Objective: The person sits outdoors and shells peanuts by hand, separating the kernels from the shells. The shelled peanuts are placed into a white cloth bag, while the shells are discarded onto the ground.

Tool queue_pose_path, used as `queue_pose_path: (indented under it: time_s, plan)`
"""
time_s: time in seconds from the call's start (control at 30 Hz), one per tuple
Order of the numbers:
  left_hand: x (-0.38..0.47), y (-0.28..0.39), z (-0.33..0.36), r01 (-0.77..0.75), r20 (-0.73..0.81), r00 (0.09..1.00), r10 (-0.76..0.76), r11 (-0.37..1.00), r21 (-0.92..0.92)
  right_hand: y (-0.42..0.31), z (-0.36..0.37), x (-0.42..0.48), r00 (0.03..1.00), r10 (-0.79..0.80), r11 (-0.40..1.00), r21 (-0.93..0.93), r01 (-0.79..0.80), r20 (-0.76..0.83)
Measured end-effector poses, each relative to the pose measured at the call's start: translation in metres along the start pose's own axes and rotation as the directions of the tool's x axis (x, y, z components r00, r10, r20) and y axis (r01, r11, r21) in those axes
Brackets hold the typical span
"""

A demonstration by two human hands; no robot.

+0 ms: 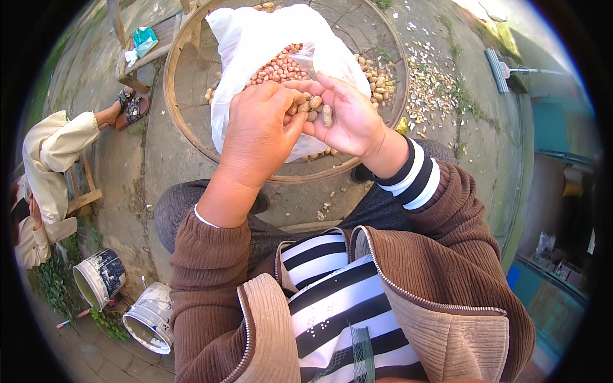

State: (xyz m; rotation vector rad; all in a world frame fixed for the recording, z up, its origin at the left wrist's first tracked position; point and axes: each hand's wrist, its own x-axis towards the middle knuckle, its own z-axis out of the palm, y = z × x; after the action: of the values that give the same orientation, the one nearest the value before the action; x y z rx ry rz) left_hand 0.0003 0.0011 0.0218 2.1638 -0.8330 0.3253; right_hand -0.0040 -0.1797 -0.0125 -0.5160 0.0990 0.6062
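Note:
Several unshelled peanuts (313, 106) lie in the upturned palm and on the fingers of my right hand (352, 115). My left hand (263, 127) reaches over from the left, its thumb and fingertips pinching at the peanuts; how many it grips is hidden. Both hands are above a white plastic bag (282, 28), open towards me and holding shelled pink-skinned peanut kernels (280, 68). The bag rests in a large round shallow basket with a wooden rim (173, 107). More unshelled peanuts (378, 86) lie in the basket, right of the bag.
Broken peanut shells (431, 86) litter the concrete at the right, near a broom-like floor tool (498, 71). A seated person (62, 143) is at the left, near a wooden bench (158, 50) with a teal packet (144, 40). Two buckets (103, 277) lie at the lower left.

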Motion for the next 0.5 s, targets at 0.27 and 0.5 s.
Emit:
queue_pose_path:
  time_s: [0.27,0.5]
  plan:
    - [-0.003,0.006,0.001,0.266,0.028,0.959,-0.283,0.857,-0.442,-0.005,-0.002,-0.006,0.984,-0.02,0.995,-0.099,0.003,-0.177]
    - [-0.003,-0.002,0.0,0.435,0.167,0.893,-0.418,0.707,-0.557,-0.009,0.008,-0.012,0.981,-0.19,0.719,-0.687,0.109,-0.044]
